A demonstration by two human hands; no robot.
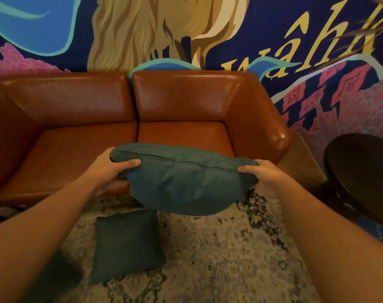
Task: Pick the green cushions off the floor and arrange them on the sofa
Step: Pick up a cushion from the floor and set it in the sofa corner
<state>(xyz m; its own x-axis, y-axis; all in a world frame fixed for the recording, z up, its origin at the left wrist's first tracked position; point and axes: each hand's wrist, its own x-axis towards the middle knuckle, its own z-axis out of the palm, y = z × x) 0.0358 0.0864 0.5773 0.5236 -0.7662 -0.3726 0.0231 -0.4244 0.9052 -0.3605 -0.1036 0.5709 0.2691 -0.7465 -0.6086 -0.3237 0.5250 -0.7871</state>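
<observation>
Carrying green cushion [181, 182] | left hand [111, 169], right hand [260, 176] pinching its ends | set upright against leather sofa [186, 99] backrest

Dim warm light, soft focus, warped edges

A dark green fabric cushion [55, 278] at seven o'clock was largely hidden by the left forearm [44, 226]; a dark round table [365, 171] at three o'clock was cut off.

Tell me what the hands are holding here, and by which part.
Both hands hold one green cushion: the left hand grips its left end, the right hand grips its right end.
</observation>
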